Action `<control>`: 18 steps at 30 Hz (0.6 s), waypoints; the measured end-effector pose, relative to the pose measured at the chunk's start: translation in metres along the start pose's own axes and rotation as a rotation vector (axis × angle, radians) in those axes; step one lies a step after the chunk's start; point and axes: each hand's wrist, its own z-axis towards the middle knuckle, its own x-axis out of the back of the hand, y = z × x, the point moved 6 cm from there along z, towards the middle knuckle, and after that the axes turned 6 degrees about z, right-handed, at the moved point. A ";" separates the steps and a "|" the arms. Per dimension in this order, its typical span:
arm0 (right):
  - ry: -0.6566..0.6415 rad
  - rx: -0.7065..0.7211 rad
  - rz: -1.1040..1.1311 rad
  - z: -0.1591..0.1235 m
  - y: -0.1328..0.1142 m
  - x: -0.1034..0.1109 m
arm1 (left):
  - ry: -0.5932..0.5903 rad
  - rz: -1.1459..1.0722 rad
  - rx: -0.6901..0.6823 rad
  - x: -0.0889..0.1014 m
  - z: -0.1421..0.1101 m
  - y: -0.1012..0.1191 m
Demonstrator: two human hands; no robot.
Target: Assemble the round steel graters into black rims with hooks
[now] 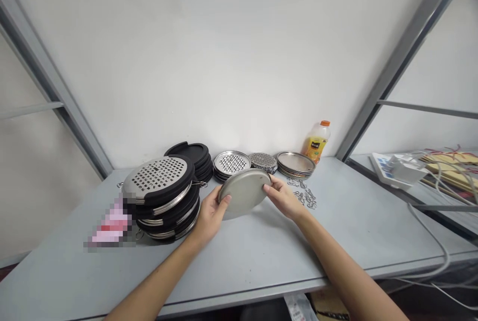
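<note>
Between both hands a round, shallow disc like a lid or container base point(244, 192) is tilted up above the table, its plain greyish face toward me. My left hand point(212, 211) grips its left edge, thumb on the face. My right hand point(283, 196) pinches its right edge the same way. Left of my left hand stands a stack of round graters with black rims point(159, 174) and wire clasps. Behind the disc are perforated metal grater plates point(232, 162), a smaller stack of grater discs point(263, 161) and a stack of round metal pans point(296, 162).
Black round rims point(190, 154) are piled near the wall. Loose wire clasps point(306, 196) lie right of my right hand. A juice bottle point(317, 143) stands at the back right. Cables and a white power strip point(396, 170) sit beyond the grey frame post. A blurred pink item point(112, 224) lies left.
</note>
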 end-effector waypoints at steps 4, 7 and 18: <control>0.023 -0.016 0.066 -0.001 -0.001 0.002 | -0.043 0.058 -0.034 -0.003 -0.002 0.000; 0.049 -0.001 -0.035 -0.002 -0.005 0.003 | 0.060 0.341 -0.202 0.003 -0.006 0.007; 0.003 -0.027 -0.217 -0.005 -0.002 -0.006 | 0.053 0.612 -0.377 0.003 -0.010 0.019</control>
